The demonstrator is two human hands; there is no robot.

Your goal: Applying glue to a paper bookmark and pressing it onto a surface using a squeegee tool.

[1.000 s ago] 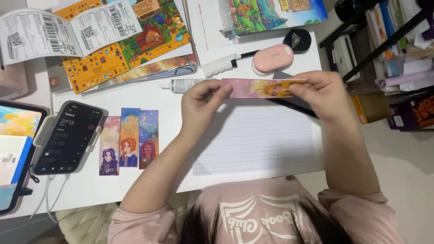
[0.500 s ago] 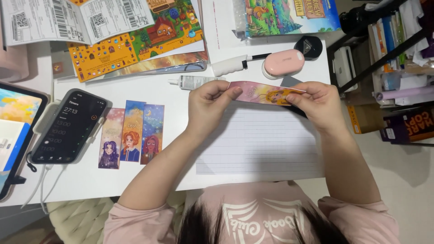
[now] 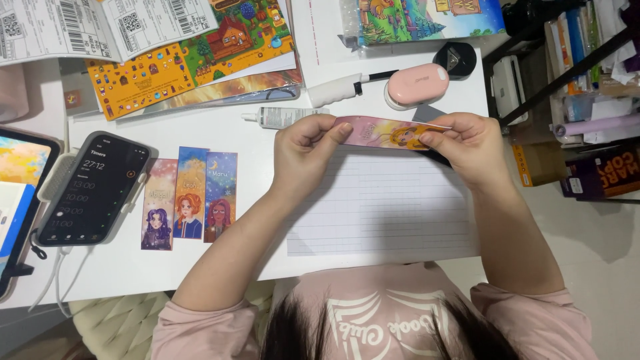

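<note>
- Two hands gripping one illustrated bookmark point(image 3: 390, 133), holding it level above the far edge of the lined sheet point(image 3: 380, 207), near the middle of the white table point(image 3: 120, 273).
- Left hand point(image 3: 303, 153) pinching the bookmark's left end, thumb on top, remaining fingers curled underneath, closed tight on the strip.
- Right hand point(image 3: 467, 147) pinching the right end likewise, thumb pressing on the printed face, fingers folded below.
- Lying flat side by side left of the left forearm, three more bookmarks point(image 3: 190, 199), each showing a drawn character, edges touching or nearly so.
- Resting just left of those, a dark phone point(image 3: 93, 189) showing a lit screen, cables trailing off toward the near-left edge.
- Sitting just beyond the held bookmark, a small white tube point(image 3: 283, 117), a white-handled tool point(image 3: 340, 89) and a pink oval case point(image 3: 418, 85).
- Spreading across the far-left corner, colourful printed sheets point(image 3: 193, 53) and white paper slips point(image 3: 87, 27).
- Peeking in at the left edge, a tablet point(image 3: 17, 187).
</note>
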